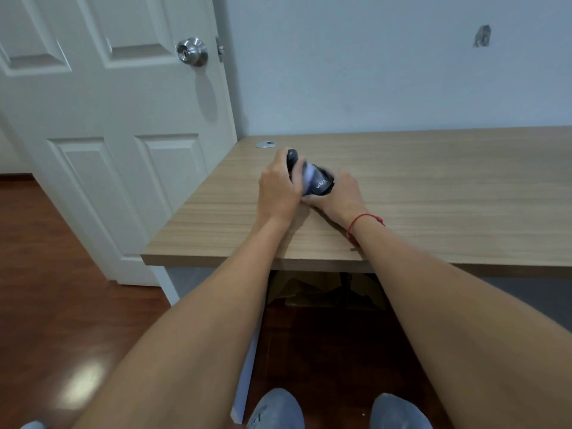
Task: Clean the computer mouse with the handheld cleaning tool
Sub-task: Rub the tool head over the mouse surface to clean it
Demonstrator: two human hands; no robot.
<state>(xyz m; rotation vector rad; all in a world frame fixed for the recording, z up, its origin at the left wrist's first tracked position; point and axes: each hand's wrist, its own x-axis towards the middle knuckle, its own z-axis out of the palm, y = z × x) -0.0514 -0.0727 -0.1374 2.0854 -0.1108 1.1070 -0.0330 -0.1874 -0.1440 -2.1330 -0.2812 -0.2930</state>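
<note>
Both hands meet on the left part of the wooden desk (433, 196). My left hand (278, 185) is closed around a dark rounded object, apparently the computer mouse (291, 157), whose top sticks out above the fingers. My right hand (342, 193) grips a black handheld cleaning tool (322, 182) with white lettering, pressed against the mouse. A pale blurred patch lies where the two touch. The undersides of both objects are hidden by my fingers.
A silver cable grommet (266, 144) sits in the desk's far left corner. A white door (108, 134) with a metal knob (192, 51) stands left of the desk. A cardboard box (309, 292) lies under the desk on the wood floor.
</note>
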